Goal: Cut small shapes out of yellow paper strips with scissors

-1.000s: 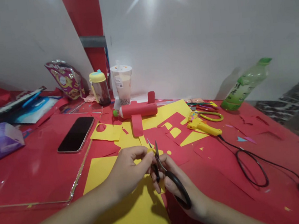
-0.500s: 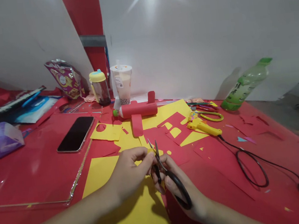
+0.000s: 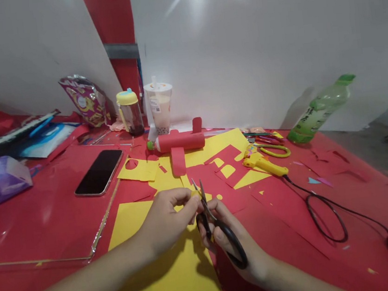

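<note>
- Above a yellow sheet (image 3: 167, 279) on the red desk (image 3: 363, 250), the left hand (image 3: 172, 218) pinches a small yellow scrap (image 3: 195, 193) between thumb and forefinger.
- Just beside it, the right hand (image 3: 250, 253) curls around black-handled scissors (image 3: 234, 237) — blades parted, tips pointing away from the person.
- Beyond both hands lies a red tube (image 3: 186, 140) with a green cap.
- Toward the right, a yellow glue gun (image 3: 266, 164) trails its black cord (image 3: 341, 208).

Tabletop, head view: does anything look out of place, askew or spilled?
The green bottle at the right seems to lean sharply, unlike the upright drink cup, though lens distortion may exaggerate it. Paper scraps lie scattered over the red table; no spill shows.
</note>
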Demonstrator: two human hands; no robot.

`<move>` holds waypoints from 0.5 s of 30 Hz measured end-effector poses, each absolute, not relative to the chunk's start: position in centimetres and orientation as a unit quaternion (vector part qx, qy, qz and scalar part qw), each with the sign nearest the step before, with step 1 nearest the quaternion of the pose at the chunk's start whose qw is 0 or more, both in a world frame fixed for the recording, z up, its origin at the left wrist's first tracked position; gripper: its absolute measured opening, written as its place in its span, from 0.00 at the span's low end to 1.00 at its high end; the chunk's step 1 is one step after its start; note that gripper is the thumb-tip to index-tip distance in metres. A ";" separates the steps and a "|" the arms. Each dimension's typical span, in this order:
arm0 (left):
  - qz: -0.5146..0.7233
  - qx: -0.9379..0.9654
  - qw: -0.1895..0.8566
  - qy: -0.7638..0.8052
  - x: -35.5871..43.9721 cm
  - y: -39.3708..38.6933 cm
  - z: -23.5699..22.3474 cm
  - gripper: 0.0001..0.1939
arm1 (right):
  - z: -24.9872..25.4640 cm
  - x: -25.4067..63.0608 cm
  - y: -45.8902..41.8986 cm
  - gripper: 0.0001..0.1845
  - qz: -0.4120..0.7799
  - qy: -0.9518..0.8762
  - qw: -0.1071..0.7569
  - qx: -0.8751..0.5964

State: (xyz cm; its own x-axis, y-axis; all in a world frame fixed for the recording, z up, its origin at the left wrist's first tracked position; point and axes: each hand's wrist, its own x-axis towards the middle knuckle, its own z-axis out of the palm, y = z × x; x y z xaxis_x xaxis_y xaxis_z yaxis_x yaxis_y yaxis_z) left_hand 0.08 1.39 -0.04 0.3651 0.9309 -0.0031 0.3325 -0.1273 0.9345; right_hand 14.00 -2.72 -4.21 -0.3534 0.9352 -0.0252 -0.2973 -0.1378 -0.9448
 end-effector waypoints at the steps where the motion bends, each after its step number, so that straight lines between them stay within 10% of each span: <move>1: 0.316 0.681 0.469 0.465 0.0 1.5 0.0 0.13 | -4.2 14.0 -2.7 0.21 0.674 -0.472 0.457 -0.338; 15: 0.303 0.696 0.468 0.452 -0.3 1.8 0.3 0.13 | -3.9 14.0 -2.8 0.24 0.682 -0.463 0.443 -0.353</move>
State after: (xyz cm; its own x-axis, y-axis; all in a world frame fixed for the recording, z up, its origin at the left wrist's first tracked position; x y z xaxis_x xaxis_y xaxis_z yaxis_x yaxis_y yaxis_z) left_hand -0.27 1.81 0.29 0.4066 0.9136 -0.0013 0.3460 -0.1526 0.9257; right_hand 14.03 -2.79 -3.85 -0.3584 0.9309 -0.0701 -0.2776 -0.1780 -0.9441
